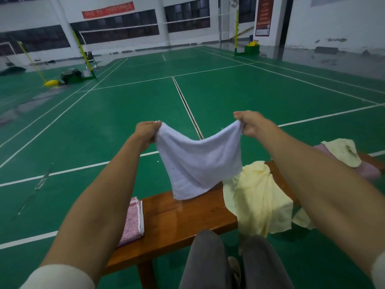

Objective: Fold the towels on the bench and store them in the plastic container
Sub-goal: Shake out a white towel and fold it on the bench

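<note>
Your left hand (146, 132) and right hand (250, 124) pinch the white terry towel's (198, 161) top corners above the wooden bench (183, 222). Your arms hide part of the bench's patterned pink cloth (133, 222).

The person's forearms were bare from the wrists almost to the elbows. White sleeves had been pushed up on both arms; the left sleeve (60, 277) showed as a soft, rounded cuff, and the right sleeve (378, 270) as a narrower white band. Both hands, the left hand (145, 132) and the right hand (251, 124), were bare, with no rings, watch or gloves visible. The legs wore plain grey trousers (208, 261) of a soft, matte fabric. A light-coloured shoe (234, 265) showed between the knees.
</note>
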